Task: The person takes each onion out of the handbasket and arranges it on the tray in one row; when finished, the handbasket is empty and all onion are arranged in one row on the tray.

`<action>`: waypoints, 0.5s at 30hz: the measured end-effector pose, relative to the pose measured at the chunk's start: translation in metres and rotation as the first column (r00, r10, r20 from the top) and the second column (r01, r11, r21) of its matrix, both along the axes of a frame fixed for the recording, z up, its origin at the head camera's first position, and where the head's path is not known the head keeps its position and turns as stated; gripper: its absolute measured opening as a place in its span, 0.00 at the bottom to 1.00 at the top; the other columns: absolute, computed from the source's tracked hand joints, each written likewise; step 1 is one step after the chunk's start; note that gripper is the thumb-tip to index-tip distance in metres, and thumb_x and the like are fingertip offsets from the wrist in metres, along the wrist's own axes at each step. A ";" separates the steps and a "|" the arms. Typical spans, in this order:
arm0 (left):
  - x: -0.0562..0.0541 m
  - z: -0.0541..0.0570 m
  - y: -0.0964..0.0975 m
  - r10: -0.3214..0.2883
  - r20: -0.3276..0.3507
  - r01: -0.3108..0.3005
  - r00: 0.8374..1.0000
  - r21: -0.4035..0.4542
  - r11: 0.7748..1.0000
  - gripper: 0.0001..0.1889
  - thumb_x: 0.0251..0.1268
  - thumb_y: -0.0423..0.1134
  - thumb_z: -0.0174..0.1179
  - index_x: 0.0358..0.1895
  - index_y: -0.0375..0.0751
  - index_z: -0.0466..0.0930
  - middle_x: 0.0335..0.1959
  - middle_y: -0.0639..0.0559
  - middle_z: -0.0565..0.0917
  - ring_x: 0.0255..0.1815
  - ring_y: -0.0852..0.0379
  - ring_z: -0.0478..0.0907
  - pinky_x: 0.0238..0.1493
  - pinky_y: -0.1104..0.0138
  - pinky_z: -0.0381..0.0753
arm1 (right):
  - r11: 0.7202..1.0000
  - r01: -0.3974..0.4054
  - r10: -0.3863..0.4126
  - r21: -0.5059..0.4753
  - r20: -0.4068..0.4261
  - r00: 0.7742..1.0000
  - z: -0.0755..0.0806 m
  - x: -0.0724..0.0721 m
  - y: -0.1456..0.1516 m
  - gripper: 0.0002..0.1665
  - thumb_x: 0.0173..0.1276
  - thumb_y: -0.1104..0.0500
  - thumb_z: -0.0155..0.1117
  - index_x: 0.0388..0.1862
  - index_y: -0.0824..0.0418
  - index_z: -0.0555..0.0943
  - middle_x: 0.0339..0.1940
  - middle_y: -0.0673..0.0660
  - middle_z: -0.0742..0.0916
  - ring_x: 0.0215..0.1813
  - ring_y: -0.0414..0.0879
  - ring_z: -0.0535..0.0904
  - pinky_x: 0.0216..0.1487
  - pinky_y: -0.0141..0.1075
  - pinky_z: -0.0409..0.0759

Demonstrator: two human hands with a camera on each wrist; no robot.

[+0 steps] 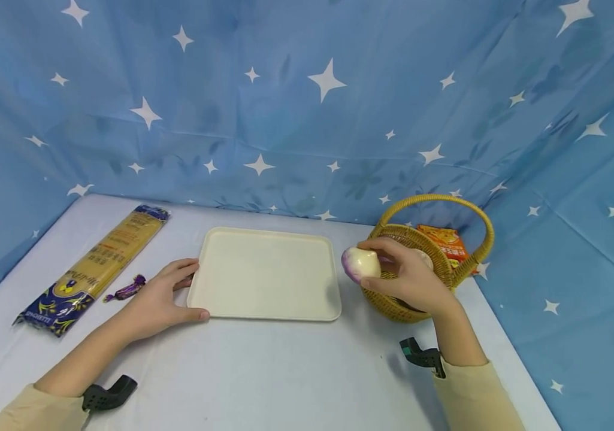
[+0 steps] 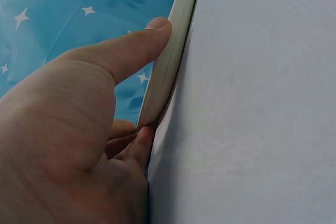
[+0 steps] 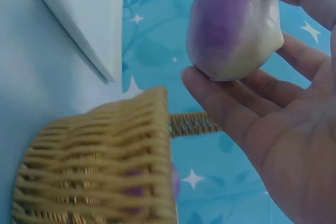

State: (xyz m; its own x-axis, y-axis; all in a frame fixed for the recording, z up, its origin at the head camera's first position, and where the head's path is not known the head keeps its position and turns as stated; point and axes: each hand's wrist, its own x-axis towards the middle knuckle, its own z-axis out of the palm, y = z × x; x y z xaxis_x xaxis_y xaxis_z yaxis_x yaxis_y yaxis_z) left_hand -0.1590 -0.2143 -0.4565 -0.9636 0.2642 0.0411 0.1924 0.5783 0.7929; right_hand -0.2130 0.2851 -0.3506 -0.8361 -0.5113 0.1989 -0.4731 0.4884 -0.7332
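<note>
A white-and-purple turnip is held between the thumb and fingers of my right hand, raised beside the wicker basket's left rim. In the right wrist view the turnip shows a purple side and a pale pointed end. My left hand grips the near left corner of a cream rectangular tray. Its thumb lies on the front rim and its fingers on the left side. The left wrist view shows the thumb against the tray's rim, with fingertips at the corner.
Left of the tray lie a spaghetti pack and a purple-wrapped candy. Behind the basket, under its tall arched handle, leans an orange snack packet. Another pale, purple item shows at the basket. A blue starry curtain encloses the white table.
</note>
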 end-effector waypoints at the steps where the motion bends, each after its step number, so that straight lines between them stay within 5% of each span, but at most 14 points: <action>1: 0.000 0.000 -0.001 0.001 -0.001 -0.001 1.000 -0.006 1.000 0.64 0.55 0.60 0.85 0.85 0.28 0.59 0.86 0.36 0.59 0.77 0.31 0.72 0.73 0.41 0.78 | 1.000 -0.007 0.008 -0.021 0.018 1.000 -0.001 -0.002 -0.003 0.33 0.69 0.60 0.83 0.71 0.51 0.82 0.67 0.50 0.84 0.64 0.53 0.83 0.69 0.35 0.83; 6: 0.000 0.001 -0.004 0.005 -0.003 -0.005 1.000 -0.017 1.000 0.64 0.55 0.60 0.85 0.85 0.29 0.59 0.86 0.37 0.59 0.77 0.32 0.73 0.74 0.41 0.77 | 0.996 -0.019 0.025 -0.085 0.074 0.997 -0.004 -0.011 -0.022 0.33 0.70 0.59 0.82 0.72 0.51 0.82 0.68 0.51 0.84 0.63 0.55 0.84 0.66 0.41 0.86; 15: -0.001 -0.002 0.000 -0.001 -0.005 0.001 1.000 -0.008 1.000 0.64 0.55 0.60 0.85 0.85 0.29 0.59 0.87 0.37 0.59 0.77 0.32 0.73 0.75 0.40 0.77 | 0.994 -0.022 0.026 -0.110 0.036 0.999 -0.012 -0.028 -0.060 0.33 0.70 0.55 0.83 0.72 0.51 0.82 0.71 0.48 0.82 0.68 0.48 0.80 0.70 0.46 0.84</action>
State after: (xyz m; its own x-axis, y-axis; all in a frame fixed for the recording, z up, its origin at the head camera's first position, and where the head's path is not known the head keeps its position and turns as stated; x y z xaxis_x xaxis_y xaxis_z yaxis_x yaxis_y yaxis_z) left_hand -0.1596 -0.2145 -0.4586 -0.9632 0.2652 0.0440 0.1968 0.5842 0.7873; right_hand -0.2407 0.2252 -0.3630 -0.8315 -0.5083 0.2242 -0.4555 0.3927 -0.7989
